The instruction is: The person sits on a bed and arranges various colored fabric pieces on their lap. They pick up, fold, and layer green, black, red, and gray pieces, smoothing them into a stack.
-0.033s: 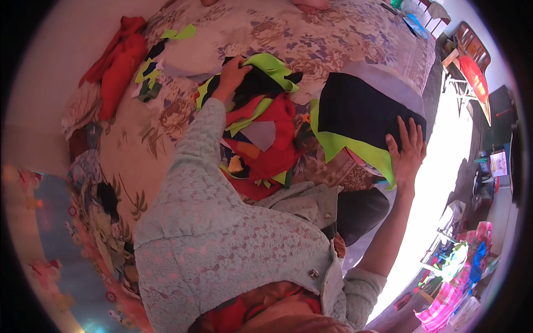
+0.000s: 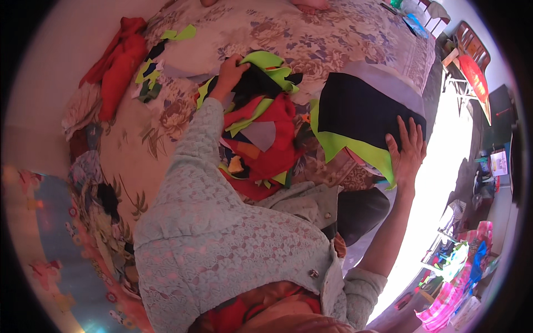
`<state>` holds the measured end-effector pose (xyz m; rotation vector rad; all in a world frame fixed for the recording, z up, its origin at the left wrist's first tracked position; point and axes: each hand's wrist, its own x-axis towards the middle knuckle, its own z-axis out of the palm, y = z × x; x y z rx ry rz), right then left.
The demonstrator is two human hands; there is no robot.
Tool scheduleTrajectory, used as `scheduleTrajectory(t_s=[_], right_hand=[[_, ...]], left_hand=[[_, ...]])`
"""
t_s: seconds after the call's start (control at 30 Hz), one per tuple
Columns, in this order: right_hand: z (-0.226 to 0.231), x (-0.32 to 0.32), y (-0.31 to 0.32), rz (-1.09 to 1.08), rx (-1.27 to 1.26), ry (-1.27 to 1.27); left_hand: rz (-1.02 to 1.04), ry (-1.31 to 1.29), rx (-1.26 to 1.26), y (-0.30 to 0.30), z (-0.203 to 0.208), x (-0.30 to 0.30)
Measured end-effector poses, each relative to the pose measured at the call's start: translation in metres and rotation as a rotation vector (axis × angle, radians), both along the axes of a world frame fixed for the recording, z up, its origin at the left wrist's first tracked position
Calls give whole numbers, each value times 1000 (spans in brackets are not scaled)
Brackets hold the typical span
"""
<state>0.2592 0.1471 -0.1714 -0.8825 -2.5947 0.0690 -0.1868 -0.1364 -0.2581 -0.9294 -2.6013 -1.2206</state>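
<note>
1. Covering the bed is a floral-patterned bedspread (image 2: 311, 39), with a red garment (image 2: 119, 58) near its edge.
2. The left hand (image 2: 230, 72) closes on a heap of red, black and lime fabric scraps (image 2: 261, 133) mid-bed.
3. The right hand (image 2: 408, 152) lies flat, fingers spread, on stacked black and lime cloth sheets (image 2: 361, 114) beside the heap.

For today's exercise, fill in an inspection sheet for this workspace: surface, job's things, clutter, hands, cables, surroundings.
Surface: floral bedspread, rumpled.
Job's things: heap of fabric scraps, red, green, black, grey; stack of black, grey and green fabric pieces beside it.
Clutter: red cloth and small scraps at far left.
Hands: left hand grips scraps atop heap; right hand flat on stack.
Cables: nothing seen.
Surroundings: red chair, pink bag on floor.
</note>
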Motion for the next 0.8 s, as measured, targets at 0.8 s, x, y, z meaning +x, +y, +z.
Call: scheduleTrajectory(t_s=[0.8], right_hand=[[0, 1, -2, -40, 18, -14]], left_hand=[[-246, 469, -628, 34, -25, 74]])
